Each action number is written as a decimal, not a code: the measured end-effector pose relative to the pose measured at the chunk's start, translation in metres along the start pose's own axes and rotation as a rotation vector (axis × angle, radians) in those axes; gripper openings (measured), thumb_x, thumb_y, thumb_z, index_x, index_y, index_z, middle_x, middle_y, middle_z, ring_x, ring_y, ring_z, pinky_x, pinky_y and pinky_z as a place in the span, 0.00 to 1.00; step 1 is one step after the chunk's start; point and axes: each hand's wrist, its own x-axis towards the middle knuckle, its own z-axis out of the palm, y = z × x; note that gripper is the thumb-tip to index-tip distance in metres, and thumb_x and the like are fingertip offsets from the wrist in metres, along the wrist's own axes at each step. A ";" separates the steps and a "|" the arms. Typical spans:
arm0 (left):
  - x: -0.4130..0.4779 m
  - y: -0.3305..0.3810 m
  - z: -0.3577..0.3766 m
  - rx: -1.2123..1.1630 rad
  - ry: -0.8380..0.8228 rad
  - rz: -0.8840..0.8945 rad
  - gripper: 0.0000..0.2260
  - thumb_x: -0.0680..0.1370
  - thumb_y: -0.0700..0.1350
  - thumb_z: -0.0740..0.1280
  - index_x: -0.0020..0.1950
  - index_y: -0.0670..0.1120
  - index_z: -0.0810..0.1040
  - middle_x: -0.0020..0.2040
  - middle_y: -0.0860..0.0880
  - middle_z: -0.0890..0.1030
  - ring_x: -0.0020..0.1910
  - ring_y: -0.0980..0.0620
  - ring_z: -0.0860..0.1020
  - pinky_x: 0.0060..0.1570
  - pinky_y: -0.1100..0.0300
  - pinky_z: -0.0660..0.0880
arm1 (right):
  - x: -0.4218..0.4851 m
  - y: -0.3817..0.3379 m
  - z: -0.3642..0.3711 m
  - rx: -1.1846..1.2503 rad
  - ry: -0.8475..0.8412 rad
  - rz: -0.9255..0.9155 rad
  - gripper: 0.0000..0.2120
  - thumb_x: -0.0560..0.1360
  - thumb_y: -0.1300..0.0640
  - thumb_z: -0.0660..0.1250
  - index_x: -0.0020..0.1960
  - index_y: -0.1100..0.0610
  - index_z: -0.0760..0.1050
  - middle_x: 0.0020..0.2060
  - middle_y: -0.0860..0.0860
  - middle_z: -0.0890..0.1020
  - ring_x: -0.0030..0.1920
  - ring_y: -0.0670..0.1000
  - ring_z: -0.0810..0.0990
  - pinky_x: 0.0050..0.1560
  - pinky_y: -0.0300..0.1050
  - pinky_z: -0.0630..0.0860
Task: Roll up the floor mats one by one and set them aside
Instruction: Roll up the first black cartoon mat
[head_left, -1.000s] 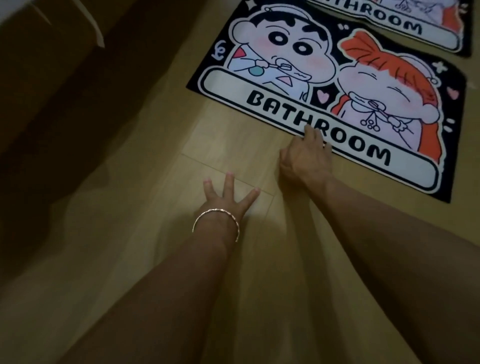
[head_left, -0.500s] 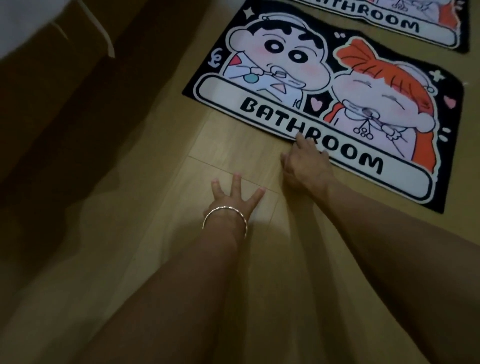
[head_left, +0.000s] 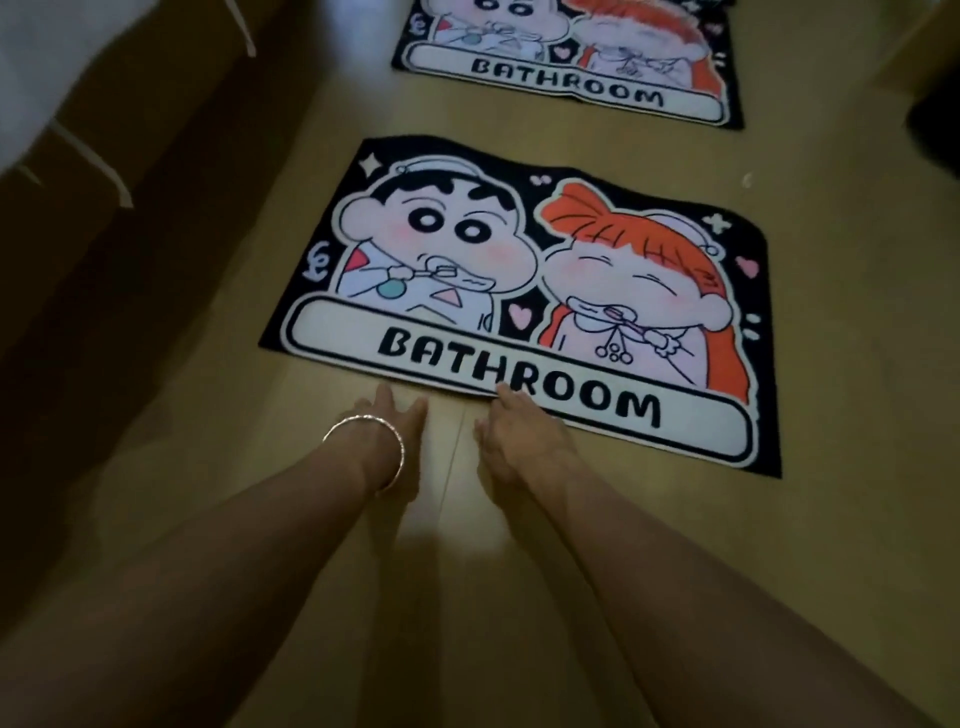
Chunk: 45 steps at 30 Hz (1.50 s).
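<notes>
A black cartoon floor mat (head_left: 519, 291) marked BATHROOM lies flat on the wooden floor. My right hand (head_left: 514, 431) rests at the middle of the mat's near edge, fingertips on the edge; whether they pinch it is not clear. My left hand (head_left: 387, 431), with a silver bangle on the wrist, reaches with straight fingers towards the same edge, its tips just short of the mat. A second matching mat (head_left: 571, 67) lies flat farther away.
Dark wooden furniture (head_left: 104, 218) with white bedding above runs along the left. A dark object (head_left: 935, 124) sits at the far right. Bare wooden floor (head_left: 841, 364) surrounds both mats.
The view has tilted up, showing more of both mats. My left hand moved forward from the bare floor up to the near mat's edge. My right hand stays at that edge.
</notes>
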 end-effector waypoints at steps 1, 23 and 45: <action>-0.001 -0.001 0.000 0.027 0.096 0.044 0.33 0.73 0.50 0.70 0.73 0.53 0.58 0.69 0.41 0.57 0.66 0.39 0.64 0.60 0.47 0.72 | -0.001 0.002 0.000 -0.007 -0.025 0.002 0.24 0.83 0.52 0.50 0.77 0.58 0.53 0.78 0.50 0.45 0.77 0.52 0.46 0.73 0.61 0.54; -0.087 0.101 0.035 -0.179 0.185 0.541 0.17 0.75 0.37 0.63 0.64 0.47 0.71 0.54 0.43 0.77 0.53 0.42 0.77 0.52 0.54 0.74 | -0.096 0.030 0.013 0.826 0.071 0.439 0.14 0.82 0.55 0.55 0.53 0.63 0.75 0.46 0.62 0.80 0.38 0.52 0.77 0.38 0.39 0.75; -0.054 0.028 0.045 -0.005 0.274 0.379 0.38 0.69 0.61 0.71 0.73 0.52 0.58 0.72 0.46 0.58 0.71 0.45 0.58 0.67 0.49 0.64 | -0.123 0.084 0.039 0.062 0.074 0.257 0.31 0.73 0.44 0.69 0.69 0.56 0.64 0.67 0.56 0.65 0.64 0.56 0.69 0.63 0.52 0.71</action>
